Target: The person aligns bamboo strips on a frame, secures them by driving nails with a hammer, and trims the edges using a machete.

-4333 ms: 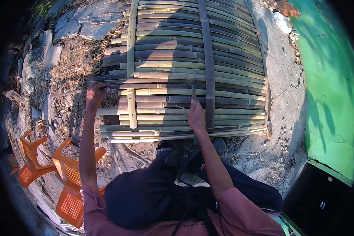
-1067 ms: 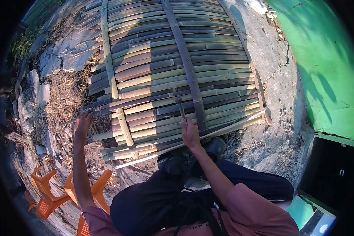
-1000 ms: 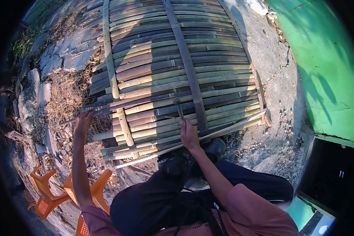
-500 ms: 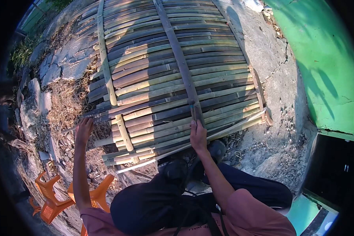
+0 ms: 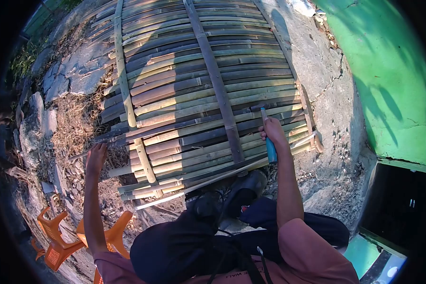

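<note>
The right hand [image 5: 272,130] has its grip clamped on a teal-handled hammer [image 5: 271,150], head over the bamboo slats [image 5: 170,87]. The left hand [image 5: 96,155] meets a thin strip's [image 5: 163,128] left part; its grip's closure is unclear.

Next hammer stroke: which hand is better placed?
Right, most likely: the right hand grips the hammer, its head over the slats, while the left hand is out by the slats' left ends.
</note>
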{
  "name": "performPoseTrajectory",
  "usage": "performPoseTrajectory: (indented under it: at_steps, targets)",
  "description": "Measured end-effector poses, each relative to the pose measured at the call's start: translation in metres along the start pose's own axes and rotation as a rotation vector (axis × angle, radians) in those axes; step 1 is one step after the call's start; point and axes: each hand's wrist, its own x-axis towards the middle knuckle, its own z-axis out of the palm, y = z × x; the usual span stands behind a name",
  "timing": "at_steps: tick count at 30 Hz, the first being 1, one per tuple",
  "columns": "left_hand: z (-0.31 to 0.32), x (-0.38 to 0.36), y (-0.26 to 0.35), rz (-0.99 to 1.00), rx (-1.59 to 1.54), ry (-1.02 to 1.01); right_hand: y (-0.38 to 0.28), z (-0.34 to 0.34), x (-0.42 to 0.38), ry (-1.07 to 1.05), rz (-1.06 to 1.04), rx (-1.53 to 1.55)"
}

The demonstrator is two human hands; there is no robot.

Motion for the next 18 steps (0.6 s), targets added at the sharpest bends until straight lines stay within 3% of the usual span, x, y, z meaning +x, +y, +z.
performPoseTrajectory:
  at_steps: [2, 6, 8, 11, 18]
  targets:
    - [0.0, 0.001, 0.001, 0.013, -0.01, -0.01, -0.008, -0.005, 0.002, -0.032, -0.004, -0.199]
    - [0.0, 0.006, -0.006, 0.029, 0.038, -0.053, -0.022, -0.018, 0.007, -0.095, 0.062, -0.201]
    - [0.0, 0.008, -0.009, 0.043, 0.043, -0.082, -0.026, -0.034, 0.013, -0.22, 0.171, -0.084]
    - [-0.008, 0.008, -0.004, 0.038, -0.005, -0.032, -0.001, -0.048, 0.022, -0.299, 0.146, 0.134]
    - [-0.006, 0.003, 0.007, 0.008, -0.091, 0.081, 0.045, 0.036, -0.035, 0.036, -0.134, 0.179]
